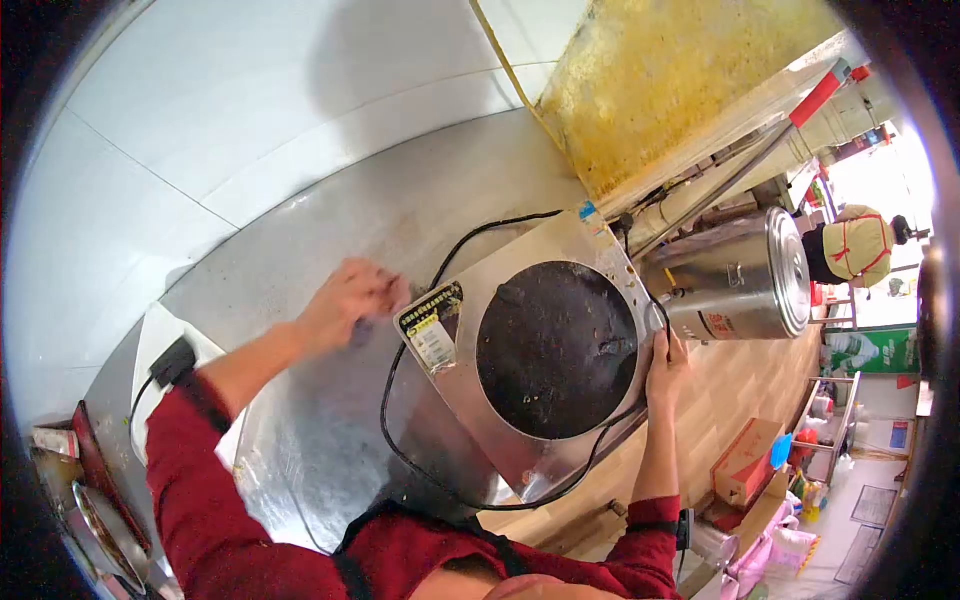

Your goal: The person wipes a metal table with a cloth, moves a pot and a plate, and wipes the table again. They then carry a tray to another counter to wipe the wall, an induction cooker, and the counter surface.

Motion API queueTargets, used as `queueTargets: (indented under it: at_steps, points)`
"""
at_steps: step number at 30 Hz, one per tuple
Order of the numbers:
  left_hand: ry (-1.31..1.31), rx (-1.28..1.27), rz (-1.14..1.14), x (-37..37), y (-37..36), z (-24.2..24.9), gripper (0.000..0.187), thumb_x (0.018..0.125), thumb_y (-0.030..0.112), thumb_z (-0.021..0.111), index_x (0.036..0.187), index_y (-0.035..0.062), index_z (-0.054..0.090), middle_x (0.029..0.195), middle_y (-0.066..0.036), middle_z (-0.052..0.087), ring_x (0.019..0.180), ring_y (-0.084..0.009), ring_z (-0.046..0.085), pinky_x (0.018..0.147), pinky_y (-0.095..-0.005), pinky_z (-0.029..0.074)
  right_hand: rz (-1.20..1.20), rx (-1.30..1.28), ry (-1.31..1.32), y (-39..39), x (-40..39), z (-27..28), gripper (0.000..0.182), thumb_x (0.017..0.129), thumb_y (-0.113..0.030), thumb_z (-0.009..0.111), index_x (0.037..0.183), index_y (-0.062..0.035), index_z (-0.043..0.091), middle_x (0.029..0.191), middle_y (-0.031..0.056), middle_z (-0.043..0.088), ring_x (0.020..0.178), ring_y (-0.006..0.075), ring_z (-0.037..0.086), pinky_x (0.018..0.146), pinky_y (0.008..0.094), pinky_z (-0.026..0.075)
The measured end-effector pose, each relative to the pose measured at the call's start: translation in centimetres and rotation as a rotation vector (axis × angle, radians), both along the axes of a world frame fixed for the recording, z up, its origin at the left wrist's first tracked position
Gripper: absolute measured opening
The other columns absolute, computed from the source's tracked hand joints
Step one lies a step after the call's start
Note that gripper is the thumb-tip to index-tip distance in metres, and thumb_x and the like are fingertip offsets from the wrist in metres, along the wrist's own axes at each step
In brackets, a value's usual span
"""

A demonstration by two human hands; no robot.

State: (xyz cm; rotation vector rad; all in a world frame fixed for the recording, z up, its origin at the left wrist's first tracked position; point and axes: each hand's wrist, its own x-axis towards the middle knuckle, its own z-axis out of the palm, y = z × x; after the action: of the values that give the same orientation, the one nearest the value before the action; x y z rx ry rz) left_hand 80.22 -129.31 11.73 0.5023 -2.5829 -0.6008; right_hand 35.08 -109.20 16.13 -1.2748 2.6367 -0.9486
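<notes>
A square metal appliance (470, 390) with a round black plate (557, 350) stands tilted on the steel counter (340, 210). A label and a dark strip show at its left corner. My right hand (668, 368) grips its right edge, with the fingers wrapped round the rim and the black cable close by. My left hand (358, 300) hangs above the counter just left of the label, smeared by motion; whether its fingers hold anything cannot be made out. A black cable (390, 440) loops round the appliance.
Beyond the appliance stands a large steel drum (735, 275). A yellow stained panel (660, 90) rises at the back. White object with a black plug (172, 362) lies at left. Boxes (748, 460) and a shelf stand on the right, near a person in a cap (858, 248).
</notes>
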Motion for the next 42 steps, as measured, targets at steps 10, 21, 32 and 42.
queueTargets:
  at_steps: [10, 21, 32, 42]
  points:
    - [0.357, 0.418, 0.387, -8.8, -9.8, 5.9, 0.013, 0.077, 0.004, 0.049, 0.07, 0.0049, 0.059, 0.071, -0.007, 0.063, 0.069, -0.023, 0.059, 0.067, -0.0341, 0.047, 0.024, -0.045, 0.0, -0.7, 0.8, 0.7, 0.029, 0.09, -0.021, 0.054, 0.107, 0.0012, 0.063, 0.084, 0.0113, 0.055, 0.075, 0.0205, 0.054, 0.069, 0.0317, 0.043]
    - [0.127, -0.482, 0.21, -19.8, -21.0, -5.1, 0.024, 0.075, 0.007, 0.055, 0.096, 0.0119, 0.065, 0.107, -0.005, 0.06, 0.11, -0.0263, 0.048, 0.095, -0.0433, 0.035, -0.049, 0.04, 0.041, -1.5, -0.2, -0.1, 0.026, 0.09, -0.019, 0.055, 0.085, 0.0055, 0.062, 0.068, 0.0096, 0.051, 0.062, 0.0182, 0.048, 0.058, 0.0321, 0.038]
    - [-0.139, -0.011, -0.018, 4.7, 2.2, 1.4, 0.018, 0.073, 0.011, 0.057, 0.089, 0.0107, 0.065, 0.1, -0.008, 0.058, 0.103, -0.0345, 0.049, 0.086, -0.0415, 0.042, -0.059, 0.03, 0.229, -1.2, 0.7, 0.2, 0.034, 0.089, -0.032, 0.057, 0.09, 0.0013, 0.066, 0.077, 0.0151, 0.055, 0.071, 0.0287, 0.055, 0.065, 0.0388, 0.043]
    - [0.151, 0.173, 0.362, -4.2, -7.9, 3.5, 0.016, 0.081, 0.012, 0.048, 0.087, 0.0111, 0.063, 0.085, -0.007, 0.061, 0.089, -0.0267, 0.057, 0.079, -0.0392, 0.045, -0.09, 0.14, 0.326, -0.9, 0.2, -0.5, 0.048, 0.088, -0.049, 0.047, 0.092, -0.0063, 0.067, 0.089, 0.0219, 0.059, 0.083, 0.0394, 0.058, 0.073, 0.0472, 0.044]
